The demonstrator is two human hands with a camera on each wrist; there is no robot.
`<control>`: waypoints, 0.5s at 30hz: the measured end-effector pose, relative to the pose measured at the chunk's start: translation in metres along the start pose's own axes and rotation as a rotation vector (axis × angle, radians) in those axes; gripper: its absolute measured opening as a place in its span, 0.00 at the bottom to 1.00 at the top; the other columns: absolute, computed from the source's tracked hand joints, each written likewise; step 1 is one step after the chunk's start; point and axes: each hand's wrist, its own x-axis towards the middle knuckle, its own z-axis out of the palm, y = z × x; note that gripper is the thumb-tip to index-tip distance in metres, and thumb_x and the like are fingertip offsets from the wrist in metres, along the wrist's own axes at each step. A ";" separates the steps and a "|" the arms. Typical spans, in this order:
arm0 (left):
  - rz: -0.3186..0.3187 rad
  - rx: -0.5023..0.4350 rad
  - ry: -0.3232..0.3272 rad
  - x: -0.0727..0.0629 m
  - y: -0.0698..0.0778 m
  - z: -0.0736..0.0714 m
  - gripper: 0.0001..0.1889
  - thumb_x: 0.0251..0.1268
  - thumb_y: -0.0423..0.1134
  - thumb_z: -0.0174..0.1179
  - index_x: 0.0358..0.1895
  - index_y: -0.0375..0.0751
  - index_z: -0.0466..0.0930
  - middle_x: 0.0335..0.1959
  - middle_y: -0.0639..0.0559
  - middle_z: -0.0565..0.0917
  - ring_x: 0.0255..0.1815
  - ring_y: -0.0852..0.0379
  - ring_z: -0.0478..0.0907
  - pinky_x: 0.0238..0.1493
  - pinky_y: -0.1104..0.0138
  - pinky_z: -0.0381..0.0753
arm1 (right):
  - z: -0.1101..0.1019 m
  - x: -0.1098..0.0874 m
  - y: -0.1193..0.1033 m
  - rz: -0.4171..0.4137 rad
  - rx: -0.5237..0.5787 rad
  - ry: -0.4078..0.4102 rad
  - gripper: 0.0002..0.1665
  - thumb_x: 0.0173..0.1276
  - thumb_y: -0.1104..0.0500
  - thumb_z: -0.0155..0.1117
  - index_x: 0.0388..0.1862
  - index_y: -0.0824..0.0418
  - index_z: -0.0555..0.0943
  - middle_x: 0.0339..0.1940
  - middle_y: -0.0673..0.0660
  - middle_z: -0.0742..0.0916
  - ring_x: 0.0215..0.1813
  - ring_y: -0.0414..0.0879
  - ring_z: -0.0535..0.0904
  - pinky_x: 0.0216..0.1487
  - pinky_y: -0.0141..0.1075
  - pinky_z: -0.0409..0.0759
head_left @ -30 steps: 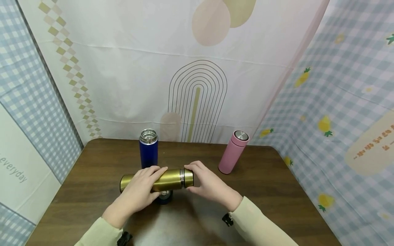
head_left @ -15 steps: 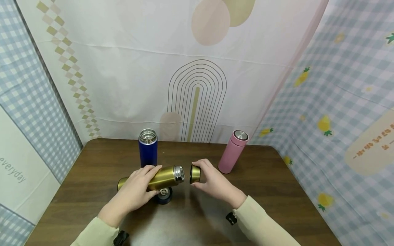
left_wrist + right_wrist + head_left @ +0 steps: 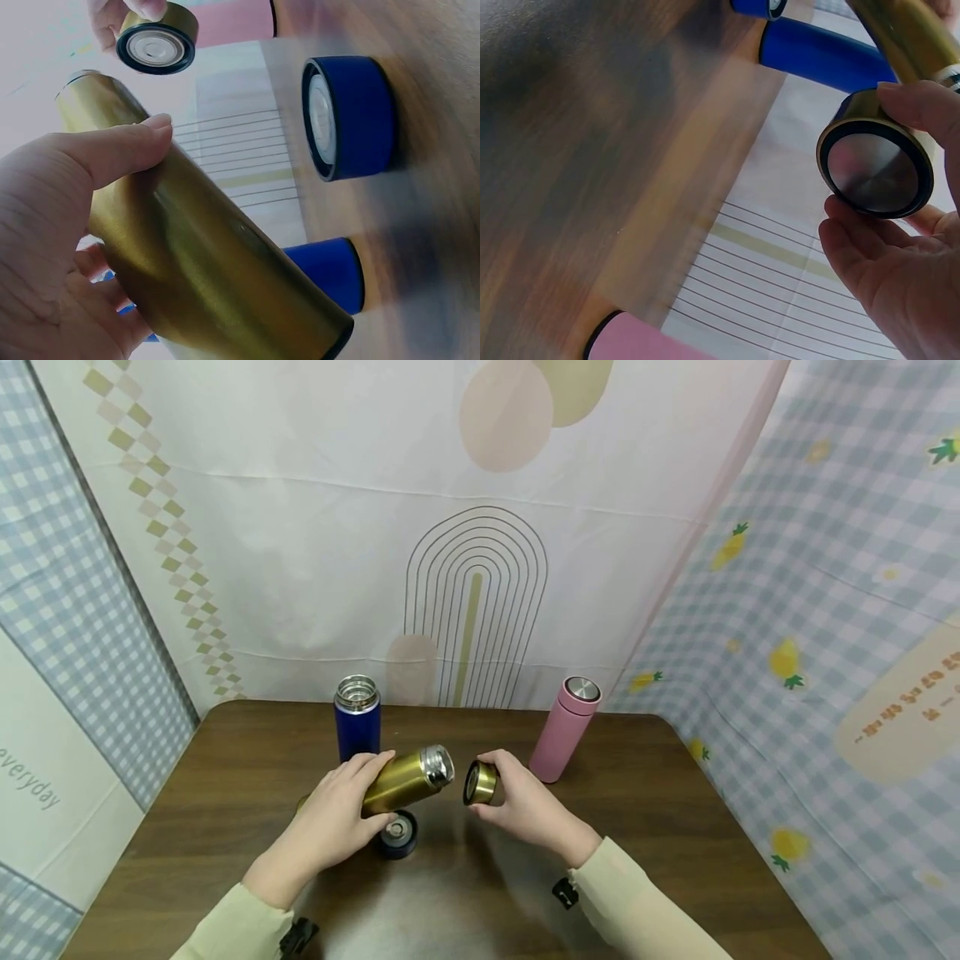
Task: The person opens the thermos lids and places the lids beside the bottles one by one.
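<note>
My left hand (image 3: 333, 814) grips a gold thermos flask (image 3: 195, 232) round its body, tilted with its bare steel neck (image 3: 437, 767) raised to the right. Between the thumb and fingers of my right hand (image 3: 525, 802) is the gold lid (image 3: 480, 782), held apart from the neck. The lid's pale inner side shows in the left wrist view, its brushed metal top (image 3: 875, 172) in the right wrist view. Below the flask a dark blue lid (image 3: 396, 834) lies on the table with its inside up. Behind my left hand a blue thermos flask (image 3: 357, 722) stands uncapped.
A pink thermos flask (image 3: 564, 731) with its lid on stands at the back right of the wooden table (image 3: 645, 827). A white patterned cloth (image 3: 315, 568) hangs behind the table's far edge, and a blue checked cloth (image 3: 795, 602) along the right side.
The gold lid has come off the flask, and my right hand has drawn it right and tipped it. My left hand has tilted the flask so its neck points up to the right.
</note>
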 end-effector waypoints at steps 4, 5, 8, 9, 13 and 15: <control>-0.002 -0.035 0.021 0.007 0.005 0.000 0.45 0.47 0.49 0.75 0.70 0.47 0.64 0.60 0.50 0.73 0.58 0.47 0.73 0.58 0.47 0.69 | 0.000 -0.001 0.003 0.001 0.012 0.007 0.39 0.57 0.54 0.74 0.64 0.59 0.67 0.56 0.53 0.75 0.52 0.41 0.74 0.53 0.38 0.76; 0.003 -0.043 0.026 0.010 0.006 0.000 0.44 0.48 0.49 0.75 0.70 0.47 0.64 0.60 0.50 0.73 0.58 0.48 0.72 0.59 0.47 0.69 | 0.000 -0.001 0.004 0.001 0.013 0.008 0.40 0.57 0.55 0.74 0.65 0.60 0.67 0.57 0.53 0.75 0.52 0.42 0.74 0.53 0.39 0.76; 0.011 -0.064 0.034 0.018 0.012 -0.001 0.44 0.48 0.51 0.75 0.70 0.46 0.64 0.60 0.51 0.74 0.58 0.49 0.72 0.58 0.48 0.70 | 0.001 -0.001 0.005 0.007 0.015 0.003 0.43 0.58 0.54 0.74 0.69 0.62 0.65 0.58 0.54 0.75 0.52 0.42 0.73 0.54 0.39 0.75; 0.012 -0.067 0.035 0.021 0.014 -0.001 0.44 0.49 0.51 0.74 0.70 0.46 0.64 0.60 0.51 0.74 0.57 0.50 0.72 0.58 0.49 0.70 | 0.001 -0.001 0.006 0.011 0.016 0.000 0.44 0.58 0.54 0.74 0.70 0.62 0.65 0.58 0.54 0.75 0.52 0.42 0.73 0.54 0.39 0.75; 0.013 -0.098 0.047 0.033 0.020 0.001 0.43 0.49 0.53 0.74 0.69 0.45 0.65 0.60 0.50 0.74 0.56 0.51 0.72 0.58 0.52 0.71 | 0.003 -0.003 0.008 0.031 0.024 -0.003 0.45 0.59 0.52 0.73 0.71 0.61 0.64 0.58 0.54 0.74 0.50 0.42 0.73 0.52 0.37 0.76; 0.008 -0.120 0.058 0.039 0.022 0.002 0.43 0.49 0.53 0.74 0.69 0.46 0.65 0.60 0.51 0.75 0.55 0.52 0.73 0.57 0.53 0.71 | 0.005 -0.004 0.010 0.036 0.029 0.003 0.44 0.59 0.52 0.72 0.70 0.62 0.65 0.57 0.54 0.74 0.49 0.42 0.72 0.50 0.37 0.76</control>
